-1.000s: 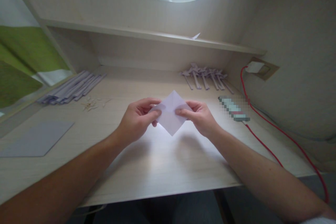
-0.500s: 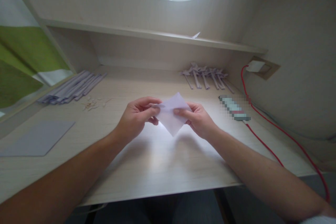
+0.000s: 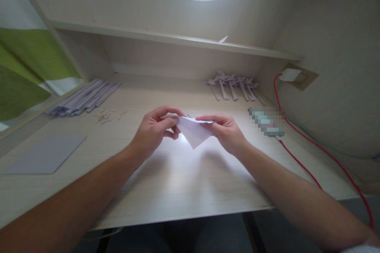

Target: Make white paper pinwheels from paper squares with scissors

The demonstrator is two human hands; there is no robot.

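Observation:
A small sheet of white paper (image 3: 193,133) is held above the desk between my two hands, one corner pointing down toward me. Its upper half is bent over along a line between the hands. My left hand (image 3: 160,125) pinches the left corner between thumb and fingers. At the opposite corner, my right hand (image 3: 221,127) is closed on the paper, with the thumb below the bent edge and the index finger along the top. The far side of the paper is hidden from me.
Rolled paper sticks (image 3: 86,99) lie at the left, near small thin pieces (image 3: 103,116) and a flat paper stack (image 3: 46,154). Paper pinwheels (image 3: 233,83) rest at the back right. A blurred-out device (image 3: 266,122) with a red cable (image 3: 299,166) is on the right.
The paper's upper corner, which stood up flat before, has been bent over, so the diamond now looks like a downward triangle. Both hands stay in nearly the same place.

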